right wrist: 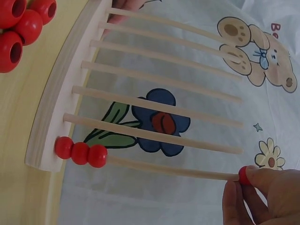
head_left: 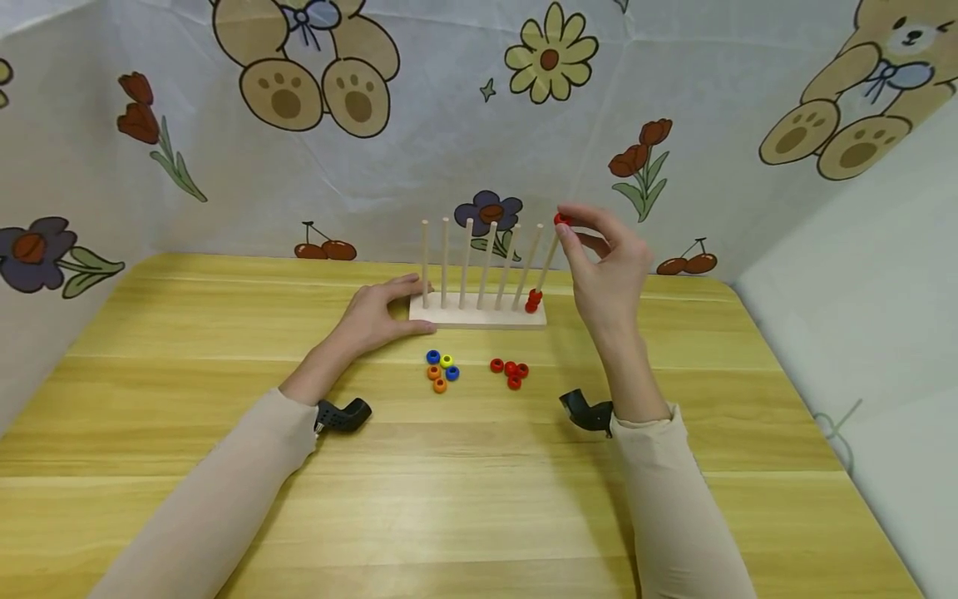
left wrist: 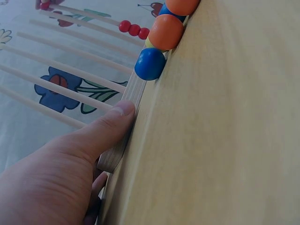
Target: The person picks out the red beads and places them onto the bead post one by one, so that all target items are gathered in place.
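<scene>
A wooden peg rack [head_left: 479, 318] with several upright pegs stands toward the table's back edge. My left hand [head_left: 374, 314] grips the left end of its base, thumb along the front and fingers behind, partly hidden. At the top of the rightmost peg, my right hand [head_left: 609, 270] pinches a red bead [right wrist: 243, 175] between thumb and fingertips. The bead is at the peg's tip; how far the peg enters its hole is hidden by the fingers. Three red beads [right wrist: 80, 153] are stacked at the bottom of that same peg. The other pegs carry no beads.
In front of the rack lie several loose red beads [head_left: 514, 383]. To their left is a group of blue beads [head_left: 452, 373], orange beads [head_left: 440, 386] and a yellow bead [head_left: 446, 361]. A printed cloth [head_left: 419, 175] hangs behind the wooden table [head_left: 419, 516].
</scene>
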### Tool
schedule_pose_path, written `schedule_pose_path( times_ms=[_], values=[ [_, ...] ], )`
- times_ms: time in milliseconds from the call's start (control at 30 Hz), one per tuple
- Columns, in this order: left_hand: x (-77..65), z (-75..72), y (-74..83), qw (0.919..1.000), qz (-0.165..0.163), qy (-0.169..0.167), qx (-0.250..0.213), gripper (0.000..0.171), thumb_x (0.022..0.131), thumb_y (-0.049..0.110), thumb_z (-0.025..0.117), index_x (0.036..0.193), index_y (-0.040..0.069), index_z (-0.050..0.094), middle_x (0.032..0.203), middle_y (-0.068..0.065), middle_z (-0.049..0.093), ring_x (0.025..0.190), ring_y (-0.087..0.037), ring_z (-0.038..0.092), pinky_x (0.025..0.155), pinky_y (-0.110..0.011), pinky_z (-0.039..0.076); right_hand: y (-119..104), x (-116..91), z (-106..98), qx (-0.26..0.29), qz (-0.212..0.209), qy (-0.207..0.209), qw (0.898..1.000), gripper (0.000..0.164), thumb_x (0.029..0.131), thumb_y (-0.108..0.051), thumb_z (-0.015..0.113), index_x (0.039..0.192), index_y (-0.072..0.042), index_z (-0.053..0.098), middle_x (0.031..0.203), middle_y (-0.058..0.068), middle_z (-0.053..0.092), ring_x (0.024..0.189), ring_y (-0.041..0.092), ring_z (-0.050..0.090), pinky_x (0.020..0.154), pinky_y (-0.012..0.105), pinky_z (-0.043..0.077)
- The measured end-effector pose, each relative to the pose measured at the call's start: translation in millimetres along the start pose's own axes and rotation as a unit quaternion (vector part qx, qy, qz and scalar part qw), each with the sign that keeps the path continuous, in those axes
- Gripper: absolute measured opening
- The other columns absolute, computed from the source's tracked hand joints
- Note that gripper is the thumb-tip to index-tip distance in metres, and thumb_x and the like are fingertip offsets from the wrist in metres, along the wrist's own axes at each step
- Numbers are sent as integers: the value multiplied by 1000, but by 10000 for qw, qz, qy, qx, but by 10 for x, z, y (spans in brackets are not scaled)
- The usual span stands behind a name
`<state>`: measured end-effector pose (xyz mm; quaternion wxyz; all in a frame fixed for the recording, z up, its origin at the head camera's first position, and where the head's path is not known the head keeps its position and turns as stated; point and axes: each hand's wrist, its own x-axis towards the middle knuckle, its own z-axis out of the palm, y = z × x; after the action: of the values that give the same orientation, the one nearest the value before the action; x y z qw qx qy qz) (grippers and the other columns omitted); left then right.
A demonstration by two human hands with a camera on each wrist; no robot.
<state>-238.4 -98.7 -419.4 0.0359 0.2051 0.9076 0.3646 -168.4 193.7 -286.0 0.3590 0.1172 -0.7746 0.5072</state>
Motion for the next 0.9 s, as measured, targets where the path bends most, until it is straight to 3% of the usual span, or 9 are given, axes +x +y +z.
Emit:
schedule_pose_path(
  times_ms=[367,467,633,767,900],
  values=[
    [4,14,-9,10000,-8,-3,-69,75,82,49,90,147,23,65,166,-5,46,156,-38,37,128,-60,26,40,-53,19,-173,179,72,9997,19,97,4,71,115,8,76,110,24,77,103,29,71,93,23,60],
    [2,15,-10,10000,-30,31,-69,75,81,49,90,147,24,65,166,-4,46,156,-36,37,128,-59,26,149,-57,25,-207,100,33,9997,20,97,4,72,116,7,76,111,21,77,103,30,72,94,28,61],
    [5,10,-20,10000,-8,41,-52,74,82,48,90,147,23,65,166,-4,46,156,-36,37,129,-59,26,383,-67,24,-383,83,-30,9992,23,98,-7,75,120,-3,78,114,12,79,103,24,74,95,40,63],
    [10,19,-30,10000,1,12,-37,76,82,47,90,148,22,64,166,-4,45,156,-36,37,128,-58,27,452,-99,10,-568,168,-113,9982,24,99,-15,76,122,-8,78,115,8,79,105,19,74,96,43,63],
    [11,22,-33,10000,-13,4,-21,76,82,48,90,148,21,63,166,-3,45,156,-35,36,129,-57,28,474,-117,3,-739,223,-212,9968,25,100,-17,74,122,-6,77,115,7,79,105,18,74,96,45,62]
  ],
)
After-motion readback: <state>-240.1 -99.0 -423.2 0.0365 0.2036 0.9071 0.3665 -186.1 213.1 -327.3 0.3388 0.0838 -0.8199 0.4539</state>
